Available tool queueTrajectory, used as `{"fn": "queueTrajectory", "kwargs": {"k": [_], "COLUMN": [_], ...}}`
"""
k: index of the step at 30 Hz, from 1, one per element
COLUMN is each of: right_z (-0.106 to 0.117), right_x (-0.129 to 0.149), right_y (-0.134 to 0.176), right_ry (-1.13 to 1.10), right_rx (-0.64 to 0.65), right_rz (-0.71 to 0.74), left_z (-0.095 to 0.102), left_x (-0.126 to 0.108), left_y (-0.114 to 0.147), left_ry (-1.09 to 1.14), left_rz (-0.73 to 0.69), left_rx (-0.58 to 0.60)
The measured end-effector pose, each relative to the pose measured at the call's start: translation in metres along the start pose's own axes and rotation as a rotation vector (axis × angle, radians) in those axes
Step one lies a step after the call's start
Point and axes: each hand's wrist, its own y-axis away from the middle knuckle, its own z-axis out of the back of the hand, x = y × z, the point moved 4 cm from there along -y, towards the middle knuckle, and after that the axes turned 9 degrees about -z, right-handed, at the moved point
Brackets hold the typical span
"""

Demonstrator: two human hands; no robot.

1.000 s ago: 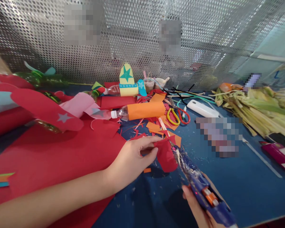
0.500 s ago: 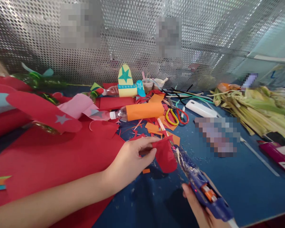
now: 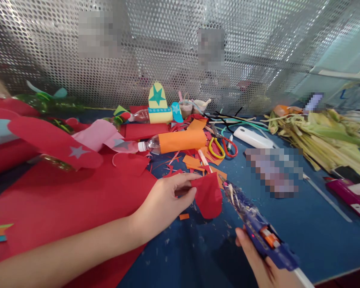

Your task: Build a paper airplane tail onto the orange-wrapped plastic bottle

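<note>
Gluing seemed in hand: above the bench (image 3: 321, 240), the left hand (image 3: 163, 204) pinched the small red paper (image 3: 209, 196) in its fingers (image 3: 188, 196), the right hand (image 3: 259, 262) clasped the glue gun (image 3: 255, 220) alongside, and the next move likely needed steadiness.

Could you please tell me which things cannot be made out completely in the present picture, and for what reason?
All in the head view:
Right hand: most fingers are hidden behind the blue glue gun.
Glue stick: its rear end is cut off by the bottom edge.
Red paper piece: its far side is turned away.
Magenta device: cut off by the right edge.
Object beside the scissors: pixelation covers it.
</note>
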Motion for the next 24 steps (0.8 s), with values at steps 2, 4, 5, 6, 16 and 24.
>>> {"fn": "queueTrajectory", "kwargs": {"k": [2,4,5,6,16,24], "right_z": [0.003,0.006,0.007,0.008,0.018,-0.004], "right_x": [0.002,0.006,0.007,0.008,-0.015,0.062], "right_y": [-0.003,-0.013,-0.02,-0.027,-0.062,-0.115], "right_ry": [0.136,0.217,0.258,0.289,0.593,0.294], "right_rx": [-0.03,-0.053,-0.076,-0.1,-0.012,0.404], "right_rz": [0.051,0.04,0.022,0.011,0.295,0.26], "left_z": [0.001,0.003,0.005,0.007,0.035,0.033], "left_x": [0.001,0.003,0.004,0.005,0.023,0.023], "left_y": [-0.003,-0.007,-0.009,-0.012,-0.031,-0.031], "left_ry": [0.038,0.058,0.062,0.067,0.328,0.371], "left_rz": [0.035,0.083,0.108,0.133,0.234,0.238], "left_rx": [0.003,-0.007,-0.019,-0.028,-0.269,-0.258]}}
